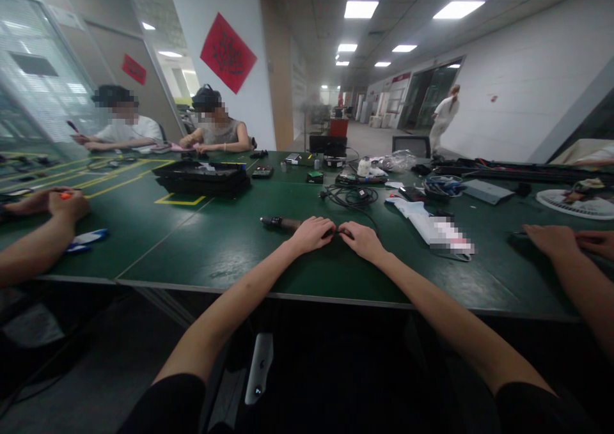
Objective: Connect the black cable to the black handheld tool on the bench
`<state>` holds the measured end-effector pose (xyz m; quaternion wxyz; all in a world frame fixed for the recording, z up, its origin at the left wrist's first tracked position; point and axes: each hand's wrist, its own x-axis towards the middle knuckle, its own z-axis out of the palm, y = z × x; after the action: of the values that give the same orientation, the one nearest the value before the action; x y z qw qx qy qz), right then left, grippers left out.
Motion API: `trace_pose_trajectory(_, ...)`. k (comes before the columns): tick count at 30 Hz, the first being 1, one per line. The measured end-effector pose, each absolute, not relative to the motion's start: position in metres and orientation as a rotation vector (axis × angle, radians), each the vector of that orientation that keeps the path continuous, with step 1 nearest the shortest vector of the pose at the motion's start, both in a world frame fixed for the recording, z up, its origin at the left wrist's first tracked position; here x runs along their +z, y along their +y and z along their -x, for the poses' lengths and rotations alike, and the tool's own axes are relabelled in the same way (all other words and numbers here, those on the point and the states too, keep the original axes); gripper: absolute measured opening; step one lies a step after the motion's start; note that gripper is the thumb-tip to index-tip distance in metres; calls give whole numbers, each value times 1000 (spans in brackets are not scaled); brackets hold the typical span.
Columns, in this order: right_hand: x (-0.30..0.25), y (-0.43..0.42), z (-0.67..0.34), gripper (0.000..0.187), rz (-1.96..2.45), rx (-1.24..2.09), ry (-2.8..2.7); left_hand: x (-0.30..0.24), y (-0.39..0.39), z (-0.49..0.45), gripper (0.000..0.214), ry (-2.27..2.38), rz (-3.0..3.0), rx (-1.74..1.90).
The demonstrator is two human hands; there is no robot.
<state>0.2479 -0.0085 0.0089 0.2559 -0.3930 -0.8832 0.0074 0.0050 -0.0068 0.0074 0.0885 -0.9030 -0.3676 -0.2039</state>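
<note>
In the head view, my left hand is closed over the rear of what looks like an electric screwdriver. The tool lies low over the green table, its dark chuck end pointing left. Close by on the right, my right hand has its fingers curled around a black cable. A short dark piece shows in the gap between both hands; its exact joint is hidden by my fingers. Beyond them lies a loose coil of black cable, with a plug at its left side.
A black tray stands at the left. A white-and-blue packet lies to the right. Farther back are small boxes, a grey box and a white fan guard. Co-workers' hands are at the left, others at the right.
</note>
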Motion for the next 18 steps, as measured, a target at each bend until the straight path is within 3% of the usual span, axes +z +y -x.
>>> trace_pose_trajectory(18, 10, -10, -247, 12, 1059, 21, -2399, 9, -6, -1, 19, -1028, 2697, -570)
